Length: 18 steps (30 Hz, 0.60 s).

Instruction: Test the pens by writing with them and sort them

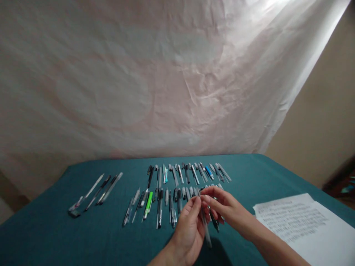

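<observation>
My left hand [188,229] and my right hand [224,207] meet over the near row of pens, fingers curled. Between them they pinch a thin grey pen [206,229] that points down toward me. Just beyond my fingertips lies a near row of several pens [161,205], among them a bright green one [148,204]. A far row of several pens [188,173] with a blue one [209,173] lies behind it.
A teal cloth covers the table [83,240]. A small separate group of pens [97,192] lies at the left. White printed sheets of paper [305,225] lie at the right front. A creased white sheet [155,74] hangs behind the table.
</observation>
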Available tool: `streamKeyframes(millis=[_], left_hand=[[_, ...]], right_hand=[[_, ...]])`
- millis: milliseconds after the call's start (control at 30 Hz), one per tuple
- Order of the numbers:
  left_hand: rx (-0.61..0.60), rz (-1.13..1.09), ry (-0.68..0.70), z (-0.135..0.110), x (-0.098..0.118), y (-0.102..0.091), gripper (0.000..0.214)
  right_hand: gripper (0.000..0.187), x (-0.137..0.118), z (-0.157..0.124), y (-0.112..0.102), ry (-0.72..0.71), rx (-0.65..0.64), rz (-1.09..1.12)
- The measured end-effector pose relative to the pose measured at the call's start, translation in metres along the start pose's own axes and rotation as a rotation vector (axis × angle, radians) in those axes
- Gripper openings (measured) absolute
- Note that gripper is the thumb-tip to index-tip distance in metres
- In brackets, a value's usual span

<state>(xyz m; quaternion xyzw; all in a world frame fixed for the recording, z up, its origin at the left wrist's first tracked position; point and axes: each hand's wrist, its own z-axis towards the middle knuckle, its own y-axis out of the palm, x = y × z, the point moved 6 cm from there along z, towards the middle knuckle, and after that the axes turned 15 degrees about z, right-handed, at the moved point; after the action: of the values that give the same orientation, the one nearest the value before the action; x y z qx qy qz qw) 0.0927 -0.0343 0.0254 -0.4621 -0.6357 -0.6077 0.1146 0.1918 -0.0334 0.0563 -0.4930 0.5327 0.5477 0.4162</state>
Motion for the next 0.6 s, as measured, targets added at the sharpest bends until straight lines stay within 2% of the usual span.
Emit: streamKeyframes(millis=[133,233,433,533,600], left_hand=[[0.121,-0.013,0.144,0.009,0.043,-0.009,0.008],[0.153,0.052,0.237,0.015,0.062,-0.014,0.007],[0.121,0.13,0.31,0.022,0.061,-0.017,0.008],[0.102,0.142,0.321,0.024,0.058,-0.018,0.009],[0.049,0.157,0.283,0.025,0.052,-0.017,0.011]], right_hand=[[0.039,0.009,0.001,0.005,0.117,-0.119,-0.063],[0.044,0.022,0.003,0.014,0.188,-0.138,0.025],[0.046,0.03,0.008,0.021,0.19,-0.105,0.141],[0.044,0.032,0.01,0.017,0.181,-0.065,0.134],[0.043,0.035,0.013,0.011,0.16,-0.021,0.123]])
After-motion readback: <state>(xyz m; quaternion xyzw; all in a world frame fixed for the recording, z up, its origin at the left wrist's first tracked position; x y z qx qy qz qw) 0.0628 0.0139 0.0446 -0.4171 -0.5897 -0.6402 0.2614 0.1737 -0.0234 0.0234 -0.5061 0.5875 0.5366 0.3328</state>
